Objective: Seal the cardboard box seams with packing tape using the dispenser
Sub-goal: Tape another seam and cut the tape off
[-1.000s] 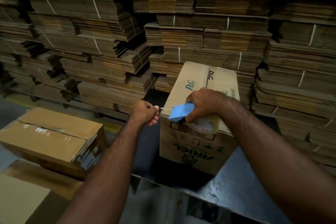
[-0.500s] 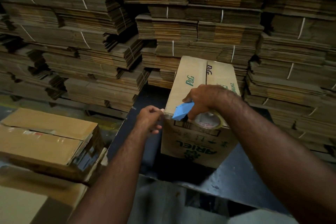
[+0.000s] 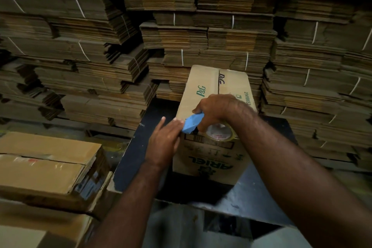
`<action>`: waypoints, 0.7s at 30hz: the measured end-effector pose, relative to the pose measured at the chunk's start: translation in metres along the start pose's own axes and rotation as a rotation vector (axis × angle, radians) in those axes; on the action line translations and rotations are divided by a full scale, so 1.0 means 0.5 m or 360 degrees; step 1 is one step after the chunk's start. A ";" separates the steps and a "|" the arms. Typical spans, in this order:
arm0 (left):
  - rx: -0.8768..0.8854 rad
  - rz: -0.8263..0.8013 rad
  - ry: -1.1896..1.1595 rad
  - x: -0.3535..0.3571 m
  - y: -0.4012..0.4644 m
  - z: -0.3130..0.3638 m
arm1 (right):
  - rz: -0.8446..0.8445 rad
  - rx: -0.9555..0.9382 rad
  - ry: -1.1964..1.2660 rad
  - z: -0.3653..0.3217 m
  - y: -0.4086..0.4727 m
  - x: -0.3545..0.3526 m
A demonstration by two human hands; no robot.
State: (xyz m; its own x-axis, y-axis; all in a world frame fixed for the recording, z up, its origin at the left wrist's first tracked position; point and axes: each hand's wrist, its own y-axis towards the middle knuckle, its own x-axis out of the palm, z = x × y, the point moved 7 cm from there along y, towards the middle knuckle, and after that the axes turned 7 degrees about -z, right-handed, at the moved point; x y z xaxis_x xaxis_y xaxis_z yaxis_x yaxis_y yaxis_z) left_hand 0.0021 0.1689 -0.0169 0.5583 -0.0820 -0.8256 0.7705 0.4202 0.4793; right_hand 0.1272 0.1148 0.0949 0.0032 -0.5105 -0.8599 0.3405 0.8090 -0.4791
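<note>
A brown cardboard box printed with P&G and ARIEL stands upright on a dark table, its top centre seam running away from me. My right hand grips a blue tape dispenser at the box's near top edge, with its clear tape roll hanging over the front face. My left hand lies with straight fingers against the box's near left corner, fingertips touching the dispenser's blue nose.
Tall stacks of flattened, strapped cartons wall in the back and both sides. A closed taped box sits at the left on more cardboard. The table's near edge is right below the box.
My left hand has opened from a pinch beside the dispenser and moved right, flat against the box corner. My right hand with the dispenser has stayed at the near top edge.
</note>
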 end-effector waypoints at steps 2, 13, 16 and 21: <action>-0.0014 0.0035 -0.0045 -0.015 0.019 -0.026 | 0.0039 -0.0014 0.0010 -0.013 0.014 -0.012; 0.0042 -0.0076 -0.0045 -0.010 0.044 -0.051 | 0.0022 -0.0209 0.0312 0.025 0.039 -0.017; 0.0066 -0.0052 -0.0009 -0.009 0.042 -0.050 | -0.0068 -0.0160 0.0307 0.091 0.002 -0.005; 0.0025 -0.0062 0.0017 -0.002 0.037 -0.059 | -0.0019 -0.0056 0.0177 0.096 0.008 0.018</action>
State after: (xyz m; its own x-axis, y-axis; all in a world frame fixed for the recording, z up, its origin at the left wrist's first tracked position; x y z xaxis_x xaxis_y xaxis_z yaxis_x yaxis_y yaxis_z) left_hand 0.0067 0.2037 -0.0160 0.5244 -0.0885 -0.8469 0.7964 0.4029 0.4510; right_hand 0.1737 0.0996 0.0936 -0.1055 -0.4864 -0.8673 0.3069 0.8137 -0.4937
